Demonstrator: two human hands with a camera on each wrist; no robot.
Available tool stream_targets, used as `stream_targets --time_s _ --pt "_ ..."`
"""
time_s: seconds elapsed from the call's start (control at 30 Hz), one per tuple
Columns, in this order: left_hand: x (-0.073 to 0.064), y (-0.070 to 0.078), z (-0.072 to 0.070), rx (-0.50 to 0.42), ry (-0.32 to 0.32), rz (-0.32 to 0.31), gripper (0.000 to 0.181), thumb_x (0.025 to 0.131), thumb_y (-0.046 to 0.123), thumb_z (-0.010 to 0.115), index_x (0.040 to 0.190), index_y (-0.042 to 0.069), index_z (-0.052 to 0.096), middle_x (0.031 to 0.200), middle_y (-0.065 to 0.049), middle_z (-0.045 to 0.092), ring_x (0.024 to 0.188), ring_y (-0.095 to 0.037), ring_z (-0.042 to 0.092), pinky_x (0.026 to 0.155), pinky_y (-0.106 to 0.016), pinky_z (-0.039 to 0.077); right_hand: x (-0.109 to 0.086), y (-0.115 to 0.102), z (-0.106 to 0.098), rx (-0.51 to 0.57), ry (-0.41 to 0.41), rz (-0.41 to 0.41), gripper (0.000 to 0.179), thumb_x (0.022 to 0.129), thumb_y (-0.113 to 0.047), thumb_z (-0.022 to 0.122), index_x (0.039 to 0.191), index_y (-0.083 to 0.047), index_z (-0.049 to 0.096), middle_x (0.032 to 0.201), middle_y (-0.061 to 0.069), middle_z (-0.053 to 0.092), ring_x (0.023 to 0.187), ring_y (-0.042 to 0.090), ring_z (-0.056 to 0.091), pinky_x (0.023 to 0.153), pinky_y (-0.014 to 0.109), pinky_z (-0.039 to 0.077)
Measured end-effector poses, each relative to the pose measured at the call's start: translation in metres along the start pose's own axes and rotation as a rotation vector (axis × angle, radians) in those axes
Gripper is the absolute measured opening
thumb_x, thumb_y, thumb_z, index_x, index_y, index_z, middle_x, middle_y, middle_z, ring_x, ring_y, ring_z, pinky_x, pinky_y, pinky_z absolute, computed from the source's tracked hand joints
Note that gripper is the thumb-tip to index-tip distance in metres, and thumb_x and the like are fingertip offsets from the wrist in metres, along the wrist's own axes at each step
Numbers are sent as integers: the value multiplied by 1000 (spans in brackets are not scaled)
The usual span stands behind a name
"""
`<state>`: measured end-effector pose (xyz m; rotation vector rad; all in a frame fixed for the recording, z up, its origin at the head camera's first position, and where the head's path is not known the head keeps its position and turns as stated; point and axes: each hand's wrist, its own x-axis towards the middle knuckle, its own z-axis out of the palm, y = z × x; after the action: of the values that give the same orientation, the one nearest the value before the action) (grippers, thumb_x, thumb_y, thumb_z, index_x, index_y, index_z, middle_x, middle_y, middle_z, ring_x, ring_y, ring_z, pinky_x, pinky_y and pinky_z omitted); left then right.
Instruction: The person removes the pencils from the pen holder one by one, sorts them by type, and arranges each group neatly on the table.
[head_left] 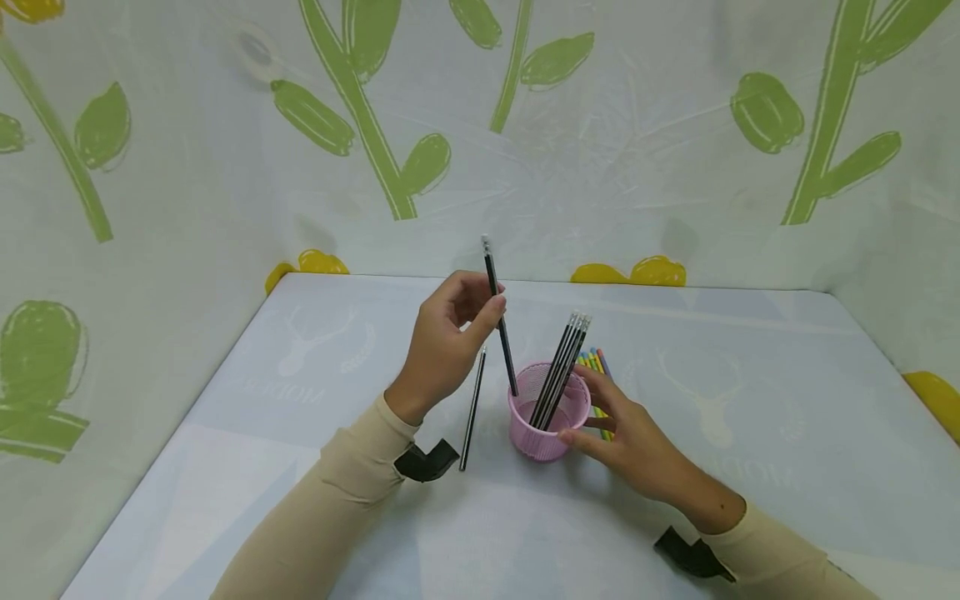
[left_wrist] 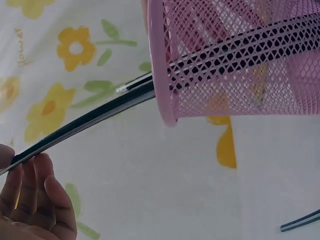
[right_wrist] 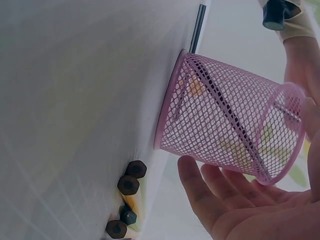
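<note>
My left hand [head_left: 442, 337] pinches a black pencil [head_left: 508, 357] by its upper half, silver end up. The pencil leans, with its lower tip just inside the rim of a pink mesh pencil cup [head_left: 536, 446]. Several black pencils [head_left: 558, 375] stand in the cup, tilted together to the right. Around the cup's right side curves my right hand [head_left: 630, 442], thumb at the front and index finger near the back rim. In the right wrist view its fingers [right_wrist: 192, 172] lie along the mesh wall [right_wrist: 225, 115].
One more black pencil [head_left: 472, 408] lies on the table [head_left: 360, 350], left of the cup. Several coloured pencils [head_left: 604, 363] lie behind and right of the cup, partly hidden by my right hand. A flower-patterned sheet [head_left: 637, 167] rises along the table's far edge.
</note>
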<state>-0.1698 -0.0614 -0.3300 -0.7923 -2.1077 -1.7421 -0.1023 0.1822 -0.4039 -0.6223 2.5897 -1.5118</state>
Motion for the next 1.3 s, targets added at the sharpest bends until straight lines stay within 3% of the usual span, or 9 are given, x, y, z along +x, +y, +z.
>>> stream_targets --time_s 0.27,0.43,0.67,0.93,1.13,1.3 --pt "6 -3 -11 22 21 -53 22 99 15 61 118 4 60 90 -13 64 77 -17 62 74 -30 56 0 1 0 12 6 -19 77 90 -22 76 153 -13 32 146 16 52 132 38 54 95 41 55" --pt "7 -7 -16 42 1 -109 25 100 17 61 122 6 58 92 -14 65 73 -21 62 70 -28 52 0 2 0 16 6 -25 77 90 -21 76 153 -12 32 146 16 52 132 38 54 96 40 55" --pt "9 -21 -19 64 -62 -244 40 100 18 60 137 10 47 93 -12 66 71 -22 65 70 -31 53 -1 1 0 12 5 -21 77 90 -21 75 153 -11 32 147 18 52 133 39 53 95 41 55" --pt "10 -35 -22 110 -131 -363 43 100 17 61 139 12 45 92 -13 66 69 -21 64 70 -32 52 -1 3 0 8 6 -24 77 90 -21 76 153 -13 32 146 18 53 131 39 54 95 41 55" --pt "11 -47 -24 201 -213 -450 48 100 21 61 143 14 42 91 -8 68 74 -21 67 76 -35 50 -1 2 0 1 8 -22 76 90 -22 76 153 -12 33 146 18 52 131 38 54 95 41 55" --pt "10 -55 -25 259 -282 -508 48 99 23 61 143 16 42 94 -11 70 74 -21 68 77 -36 46 -1 1 0 -10 8 -12 77 90 -23 75 153 -11 33 147 18 52 131 38 55 95 41 55"
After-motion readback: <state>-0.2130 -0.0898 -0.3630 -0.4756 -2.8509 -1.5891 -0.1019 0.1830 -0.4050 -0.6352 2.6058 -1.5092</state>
